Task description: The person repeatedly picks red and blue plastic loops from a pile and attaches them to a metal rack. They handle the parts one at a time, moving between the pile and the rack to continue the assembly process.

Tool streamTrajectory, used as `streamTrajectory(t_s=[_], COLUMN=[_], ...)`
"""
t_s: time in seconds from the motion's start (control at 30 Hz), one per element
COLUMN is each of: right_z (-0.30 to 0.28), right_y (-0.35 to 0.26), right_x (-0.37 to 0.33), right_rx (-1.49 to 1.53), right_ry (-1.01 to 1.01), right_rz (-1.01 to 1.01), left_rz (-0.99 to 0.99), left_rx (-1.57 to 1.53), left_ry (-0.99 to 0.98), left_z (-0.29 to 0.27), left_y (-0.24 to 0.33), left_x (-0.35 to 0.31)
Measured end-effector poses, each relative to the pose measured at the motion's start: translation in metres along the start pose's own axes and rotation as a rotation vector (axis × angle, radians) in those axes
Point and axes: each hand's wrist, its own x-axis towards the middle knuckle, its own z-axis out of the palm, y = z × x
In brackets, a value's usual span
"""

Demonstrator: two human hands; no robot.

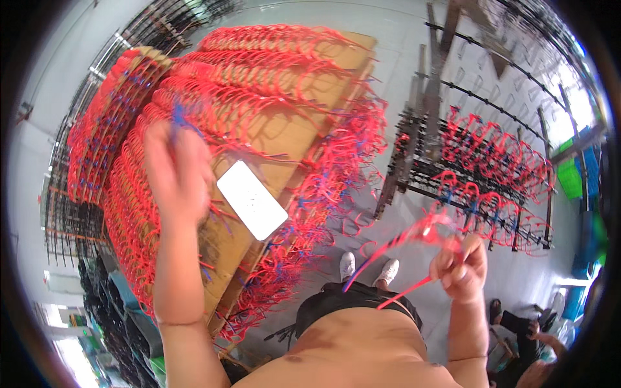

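My right hand point(460, 268) is closed round a red looped strip point(414, 231). The loop is partly smeared by motion. One long end, with some blue on it, points down and left, and a shorter red end sticks out below. My left hand point(178, 171) is raised over rows of red looped strips point(259, 77) on a brown cardboard sheet point(284, 126). Motion blurs its fingers, and a blue patch point(180, 116) shows at their tips; whether they grip it I cannot tell. A phone with a bright white screen point(252, 200) lies beside that hand on the cardboard.
A dense tangle of red and blue strip ends point(343, 155) hangs along the cardboard's near edge. At the right stands a black metal rack point(420, 155) hung with red loops point(498, 152). Another person point(527, 333) is at the lower right. Green crates point(569, 174) stand at the far right.
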Motion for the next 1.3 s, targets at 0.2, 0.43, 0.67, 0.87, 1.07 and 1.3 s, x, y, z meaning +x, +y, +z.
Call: streamTrajectory(t_s=[0.2, 0.43, 0.67, 0.87, 1.07, 1.3], right_z=[-0.003, -0.084, -0.278, -0.319, -0.311, -0.322], right_y=[-0.011, -0.061, -0.075, -0.058, -0.076, -0.056], right_x=[-0.073, -0.112, -0.095, -0.068, -0.055, -0.05], right_rx=[0.045, -0.619, -0.966, -0.791, -0.76, -0.635], right_ry=[-0.169, -0.086, 0.994, 1.048, 1.075, 1.131], right_rz=[-0.144, -0.206, -0.571, -0.277, -0.083, -0.334], left_rz=[0.111, 0.078, -0.073, -0.226, -0.297, -0.348], left_rx=[-0.015, -0.297, -0.424, -0.339, -0.332, -0.289], left_ry=[-0.682, -0.654, -0.734, -0.733, -0.732, -0.778], left_z=[0.132, 0.207, 0.229, 0.24, 0.252, 0.265], left_y=[0.048, 0.036, 0.05, 0.048, 0.046, 0.051], left_x=[-0.123, -0.163, -0.2, -0.217, -0.231, -0.242])
